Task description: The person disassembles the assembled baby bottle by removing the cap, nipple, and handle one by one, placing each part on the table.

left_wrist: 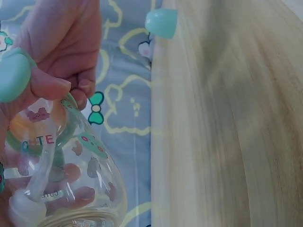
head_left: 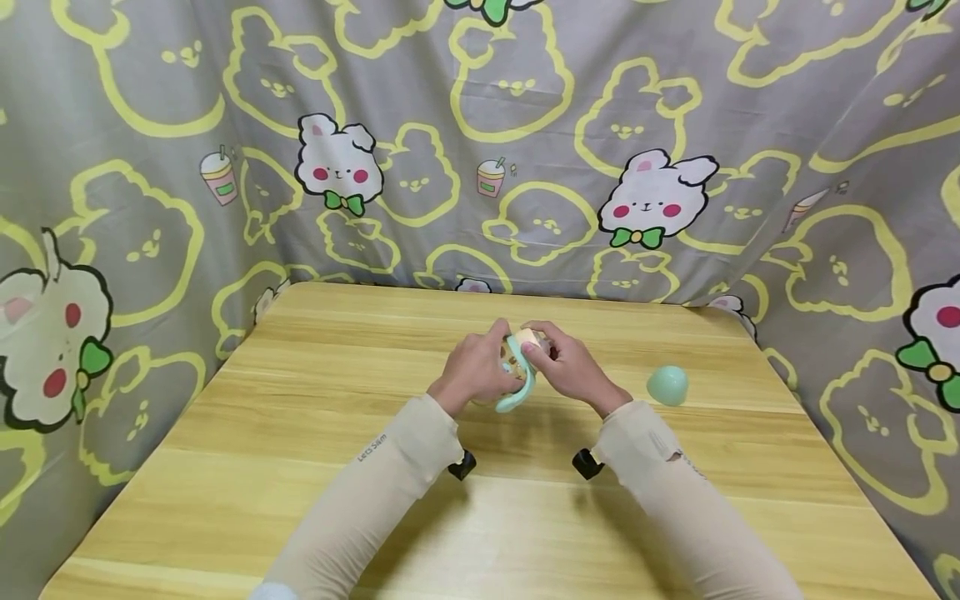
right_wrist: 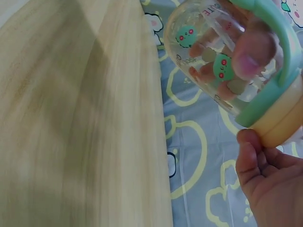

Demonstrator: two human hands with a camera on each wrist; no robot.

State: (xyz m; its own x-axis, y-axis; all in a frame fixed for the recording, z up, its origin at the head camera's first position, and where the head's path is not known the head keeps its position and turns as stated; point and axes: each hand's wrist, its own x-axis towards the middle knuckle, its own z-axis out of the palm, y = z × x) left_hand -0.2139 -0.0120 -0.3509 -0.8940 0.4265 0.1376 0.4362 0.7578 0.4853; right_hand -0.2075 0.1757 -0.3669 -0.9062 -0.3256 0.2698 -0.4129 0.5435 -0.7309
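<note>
A clear baby bottle with small animal prints is held tilted above the table, between both hands. My left hand grips its body, the fingers showing through the clear wall in the left wrist view. On the bottle are a mint-green handle and a cream-orange collar. My right hand pinches the collar between thumb and fingers. Inside hangs a straw with a white weighted end. A mint dome-shaped cap stands on the table, right of the right hand.
The wood-grain table reaches back to a grey curtain with cartoon rabbits, which also hangs along both sides. Black wrist cameras stick out under the sleeved forearms.
</note>
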